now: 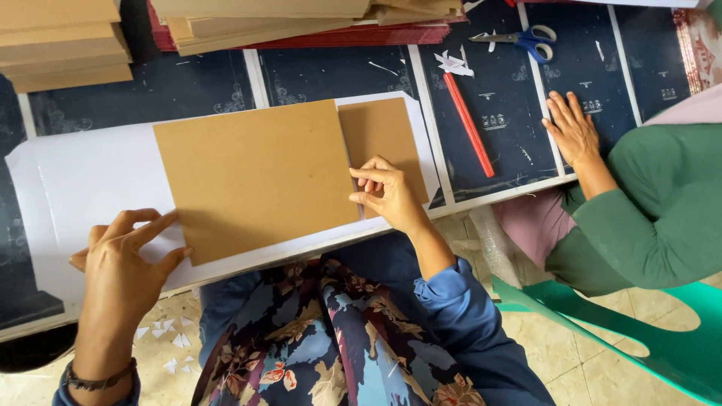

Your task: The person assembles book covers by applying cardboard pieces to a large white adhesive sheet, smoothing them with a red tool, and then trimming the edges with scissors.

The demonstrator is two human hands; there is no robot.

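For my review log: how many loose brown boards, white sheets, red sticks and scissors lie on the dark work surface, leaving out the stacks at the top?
Brown boards: 2, large board and small board
White sheets: 1, white sheet
Red sticks: 1, red stick
Scissors: 1, blue-handled scissors
Total: 5

Printed sheets and stacked board; no screens, signs or labels are seen.

Dark blue printed sheets (331, 75) with pale ornament and white margins are laid side by side across the work surface, partly covered by a white sheet (83, 180). A stack of plain brown boards (60, 45) is kept at the upper left; a second brown stack (301, 19) is set at the top centre upon a pile of red sheets (361, 36). A red-patterned printed piece (699, 37) is seen at the upper right corner.
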